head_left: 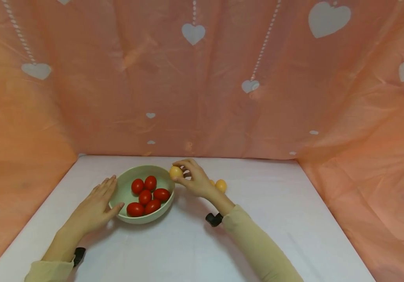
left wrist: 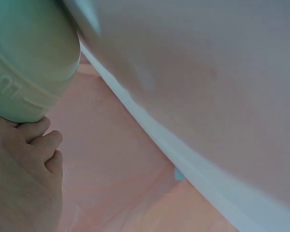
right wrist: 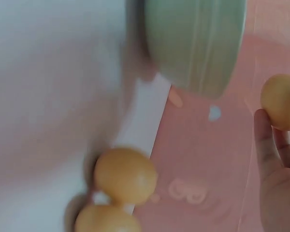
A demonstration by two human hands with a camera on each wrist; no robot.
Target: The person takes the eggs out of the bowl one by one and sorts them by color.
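A pale green bowl [head_left: 142, 219] stands on the table with several red tomatoes [head_left: 145, 197] inside. My left hand [head_left: 94, 209] rests against the bowl's left side with its fingers extended and the thumb over the rim. In the left wrist view the fingers touch the bowl's outer wall [left wrist: 34, 53], which has raised lettering. My right hand [head_left: 196, 180] pinches a small, round yellow tomato [head_left: 175, 172] between thumb and fingers at the bowl's right rim. The right wrist view shows that yellow tomato [right wrist: 280, 102] at its right edge, held up above the table.
Two more yellow tomatoes [head_left: 221, 186] lie on the table behind my right wrist, one partly hidden by it. The white tabletop [head_left: 276, 219] is bordered by orange-pink cloth [head_left: 202, 117] with white hearts at the back and both sides.
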